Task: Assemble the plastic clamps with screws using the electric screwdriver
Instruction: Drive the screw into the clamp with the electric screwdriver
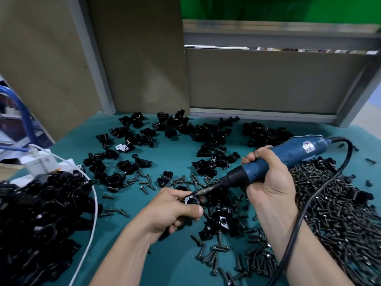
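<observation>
Clamp [190, 200] pinched in left hand [171, 209]; right hand [268, 182] gripping screwdriver [278, 159], bit touching it; screws [340, 213] heaped loose on mat [175, 265].

Matt teal cloth mat [175, 261] looks smooth. On it: glossy black plastic clamp pieces [206, 131] and dull dark metal screws [340, 213]. Above it, the satin blue plastic screwdriver [288, 155] has a shiny steel bit [208, 189].
</observation>
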A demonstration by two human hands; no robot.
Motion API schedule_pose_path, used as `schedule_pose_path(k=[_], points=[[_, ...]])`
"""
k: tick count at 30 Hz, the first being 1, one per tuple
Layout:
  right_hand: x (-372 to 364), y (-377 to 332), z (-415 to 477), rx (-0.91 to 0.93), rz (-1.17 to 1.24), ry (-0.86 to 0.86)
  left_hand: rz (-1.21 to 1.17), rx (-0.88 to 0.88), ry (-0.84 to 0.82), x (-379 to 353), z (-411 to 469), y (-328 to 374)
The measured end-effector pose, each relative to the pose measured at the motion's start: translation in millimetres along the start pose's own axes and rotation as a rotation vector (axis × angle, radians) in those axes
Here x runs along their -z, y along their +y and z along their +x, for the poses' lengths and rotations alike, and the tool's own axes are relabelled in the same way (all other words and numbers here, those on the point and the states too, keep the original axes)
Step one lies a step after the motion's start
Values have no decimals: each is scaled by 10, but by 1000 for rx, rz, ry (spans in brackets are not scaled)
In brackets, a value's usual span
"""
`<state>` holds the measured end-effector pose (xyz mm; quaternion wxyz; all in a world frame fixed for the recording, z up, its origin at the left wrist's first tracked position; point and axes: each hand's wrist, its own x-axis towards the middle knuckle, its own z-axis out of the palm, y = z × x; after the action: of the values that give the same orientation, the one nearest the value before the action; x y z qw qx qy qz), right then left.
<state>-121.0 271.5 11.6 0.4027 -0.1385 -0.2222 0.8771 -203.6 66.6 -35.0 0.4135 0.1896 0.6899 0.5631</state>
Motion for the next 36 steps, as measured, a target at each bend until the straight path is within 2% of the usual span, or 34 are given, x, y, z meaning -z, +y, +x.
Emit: schedule_pose_path(k=[36], points=[[88,74,9,-24,10,-13,54,9,-19,-26,-26,6]])
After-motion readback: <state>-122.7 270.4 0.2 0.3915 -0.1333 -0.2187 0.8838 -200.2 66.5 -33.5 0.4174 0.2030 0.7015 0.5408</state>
